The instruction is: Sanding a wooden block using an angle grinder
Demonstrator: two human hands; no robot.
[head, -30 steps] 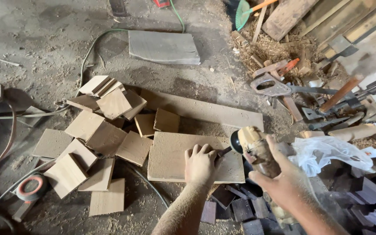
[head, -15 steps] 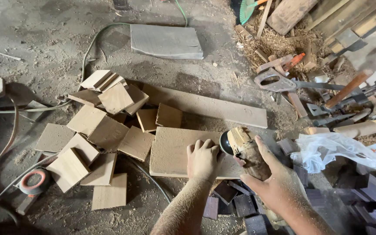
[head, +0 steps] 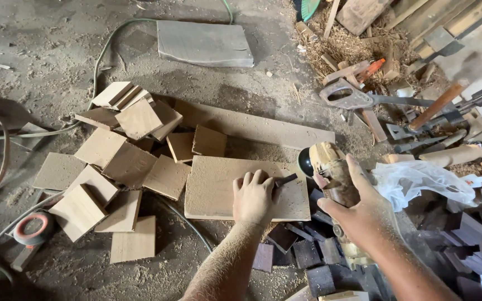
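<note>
Nearest the camera: dark wood offcuts (head: 302, 253) lie scattered on the floor betw. the two forearms. L hand (head: 255, 195) lies palm-down, fingers bent, pressing on the right part of a flat wooden board (head: 218, 187); a small dark piece pokes out from under its fingers, can't tell if pinched. R hand (head: 361, 214) is wrapped tight round the body of a dusty power sander (head: 330, 173), whose black disc end sits just off the board's right edge, near the L fingertips.

Left of the board: a loose pile of square wood tiles (head: 124, 161), some overlapping, one touching the board's left edge. A roll of red tape (head: 32, 228) lies lower left. Right of the sander, a white plastic bag (head: 419, 181) sits just beside it, w/ more dark scraps around.

Behind the board a long plank (head: 252, 125) runs diagonally. Further right: a hand saw (head: 347, 95) among tool handles and shavings. Farthest: a grey slab (head: 205, 42) w/ a green cable (head: 104, 53) curving past.

Vs. 0.5 s ago: L hand same spot on board; R hand and sander have shifted slightly, otherwise the layout is unchanged.
</note>
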